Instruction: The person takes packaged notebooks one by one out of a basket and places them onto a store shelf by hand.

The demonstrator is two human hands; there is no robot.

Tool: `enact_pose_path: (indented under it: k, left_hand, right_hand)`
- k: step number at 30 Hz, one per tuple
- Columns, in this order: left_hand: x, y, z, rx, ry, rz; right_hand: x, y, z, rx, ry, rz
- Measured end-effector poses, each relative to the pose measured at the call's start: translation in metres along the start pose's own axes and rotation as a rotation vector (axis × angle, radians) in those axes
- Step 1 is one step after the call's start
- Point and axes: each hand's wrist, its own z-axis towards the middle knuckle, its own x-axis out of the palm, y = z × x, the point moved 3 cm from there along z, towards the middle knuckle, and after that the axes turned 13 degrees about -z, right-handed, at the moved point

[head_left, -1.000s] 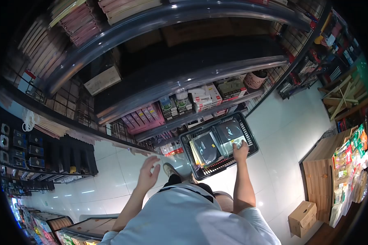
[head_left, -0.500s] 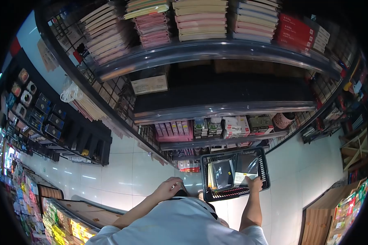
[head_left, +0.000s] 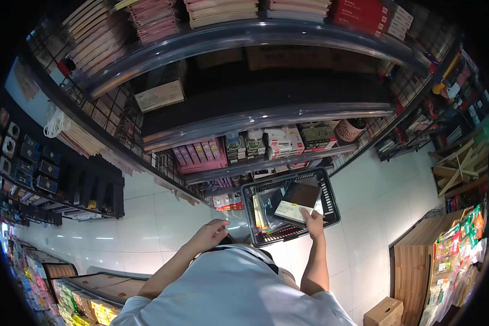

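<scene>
My right hand (head_left: 313, 223) grips the near edge of a dark-covered notebook (head_left: 303, 194) with a white printed band, thumb on top. The notebook is tilted over a black shopping basket (head_left: 332, 196). Inside the basket, partly covered by it, lie a dark plastic-wrapped item (head_left: 269, 201) and a yellowish item (head_left: 259, 218). My left hand (head_left: 211, 234) hangs before my waist, left of the basket, fingers loosely apart and nothing in them.
A shelf unit stands ahead with stacked notebooks (head_left: 223, 12), a similar banded notebook (head_left: 160, 96), red boxes (head_left: 358, 16) and a pink pen holder (head_left: 350, 130). A cardboard box (head_left: 384, 313) sits on the floor at right, beside a wooden cabinet (head_left: 413, 271).
My right hand has lifted the notebook up from inside the basket and tilted it. My left hand's fingers have loosened. The view has shifted, so shelf and basket appear further left and higher.
</scene>
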Motion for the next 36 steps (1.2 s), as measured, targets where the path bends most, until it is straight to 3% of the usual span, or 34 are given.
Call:
enact_pose_path:
  k: [5, 6, 12, 15, 19, 24, 27, 28, 30, 33, 34, 36]
  left_hand:
    - [0.012, -0.013, 0.015, -0.019, 0.029, -0.105]
    - [0.014, -0.025, 0.018, -0.174, 0.078, -0.141]
    - [0.028, -0.098, 0.033, 0.057, 0.337, -0.778]
    - [0.022, -0.137, 0.038, 0.161, 0.314, -0.942]
    - [-0.027, -0.178, 0.043, 0.148, 0.194, -0.779]
    - [-0.088, -0.223, 0.063, 0.34, 0.07, -0.65]
    - [-0.123, -0.214, 0.096, 0.448, -0.053, -0.418]
    - [-0.137, -0.245, 0.075, 0.305, -0.112, -0.39]
    - [-0.154, -0.24, 0.073, 0.491, -0.322, -0.071]
    - [-0.165, -0.234, 0.064, 0.651, -0.5, 0.163]
    - [-0.168, -0.231, 0.061, 0.689, -0.533, 0.276]
    - [-0.171, -0.22, 0.061, 0.708, -0.574, 0.401]
  right_hand:
    - [-0.014, 0.081, -0.064, -0.119, 0.005, -0.083]
    - [-0.016, 0.103, -0.079, -0.144, 0.03, 0.0]
    - [-0.022, 0.217, -0.127, -0.373, 0.179, 0.201]
    - [-0.021, 0.27, -0.127, -0.524, 0.262, 0.155]
    - [-0.012, 0.337, -0.105, -0.62, 0.349, 0.081]
    - [0.022, 0.412, -0.063, -0.549, 0.357, 0.221]
    - [0.044, 0.452, -0.03, -0.569, 0.409, 0.312]
    - [0.051, 0.463, -0.019, -0.582, 0.406, 0.318]
    - [0.061, 0.483, 0.003, -0.603, 0.396, 0.331]
    - [0.074, 0.504, 0.036, -0.481, 0.107, 0.305]
    - [0.078, 0.512, 0.045, -0.528, 0.235, 0.329]
    - [0.085, 0.526, 0.076, -0.592, 0.182, 0.264]
